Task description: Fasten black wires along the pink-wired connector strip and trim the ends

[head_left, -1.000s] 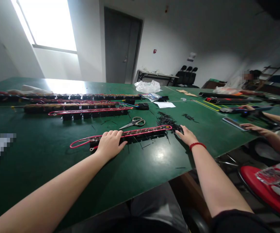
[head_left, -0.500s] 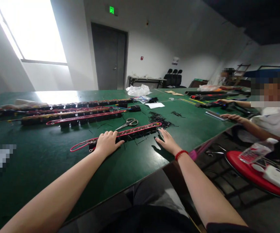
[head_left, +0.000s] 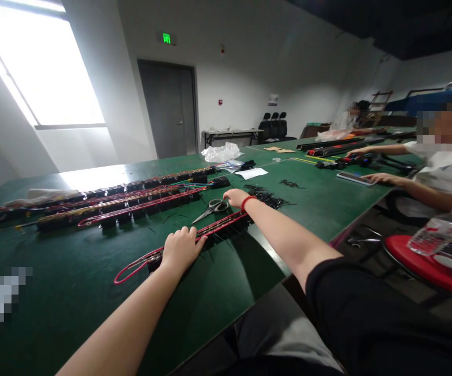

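Observation:
My left hand (head_left: 181, 249) is laid over a long black strip (head_left: 226, 223) with a red wire along its top, fingers over the far side and thumb along the near side. A loop of the red wire (head_left: 126, 275) sticks out past the strip's left end. Across the strip reaches my right hand (head_left: 237, 198), its fingertips at the handles of the scissors (head_left: 211, 209). The scissors lie on the table, blades towards the left. Whether the fingers grip the handle is hard to make out. Behind my right wrist is a pile of thin black pieces (head_left: 267, 196).
Several similar wired strips (head_left: 132, 206) lie at the left of the green table (head_left: 93, 292). A clear plastic bag (head_left: 221, 152) and white paper (head_left: 254, 173) are farther back. At right, a co-worker's hand touches a phone-like device (head_left: 355, 179). A red stool (head_left: 406, 253) holds a bottle (head_left: 439, 232).
My right hand has moved from the strip's right end, over the strip, to the scissors' handles. My left hand stays on the strip. The camera view has shifted a little.

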Demonstrator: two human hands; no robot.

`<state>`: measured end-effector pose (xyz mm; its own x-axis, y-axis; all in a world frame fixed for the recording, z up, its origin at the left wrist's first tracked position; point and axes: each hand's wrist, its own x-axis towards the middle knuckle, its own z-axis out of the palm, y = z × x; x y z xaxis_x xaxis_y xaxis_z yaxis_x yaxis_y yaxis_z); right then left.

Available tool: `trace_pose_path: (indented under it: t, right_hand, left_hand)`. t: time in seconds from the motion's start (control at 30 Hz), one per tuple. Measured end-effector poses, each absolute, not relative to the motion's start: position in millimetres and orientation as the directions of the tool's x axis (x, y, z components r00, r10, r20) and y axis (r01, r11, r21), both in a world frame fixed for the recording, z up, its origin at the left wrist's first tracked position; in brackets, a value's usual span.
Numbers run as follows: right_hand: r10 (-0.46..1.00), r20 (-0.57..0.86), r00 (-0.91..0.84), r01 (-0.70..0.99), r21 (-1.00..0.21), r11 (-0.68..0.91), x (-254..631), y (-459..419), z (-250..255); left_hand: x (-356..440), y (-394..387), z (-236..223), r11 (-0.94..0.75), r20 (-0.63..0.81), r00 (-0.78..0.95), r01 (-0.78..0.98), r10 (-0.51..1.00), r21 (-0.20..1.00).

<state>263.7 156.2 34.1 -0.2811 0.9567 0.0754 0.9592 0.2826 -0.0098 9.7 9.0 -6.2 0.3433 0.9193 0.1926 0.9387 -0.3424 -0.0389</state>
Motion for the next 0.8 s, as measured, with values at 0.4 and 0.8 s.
trace_pose_path:
  t: [0.4,0.8]
  right_hand:
    - [0.902,-0.082,-0.424,0.883,0.186,0.431,224.3,175.4,33.9]
    - [0.973,0.219,-0.075,0.96,0.278,0.011,336.2,84.9,53.5]
  left_hand:
    - [6.6,13.0,-6.4,-0.374,0.18,0.372,0.927,0.911,-0.021]
    - [-2.0,20.1,-7.0,-0.41,0.193,0.403,0.912,0.894,-0.008]
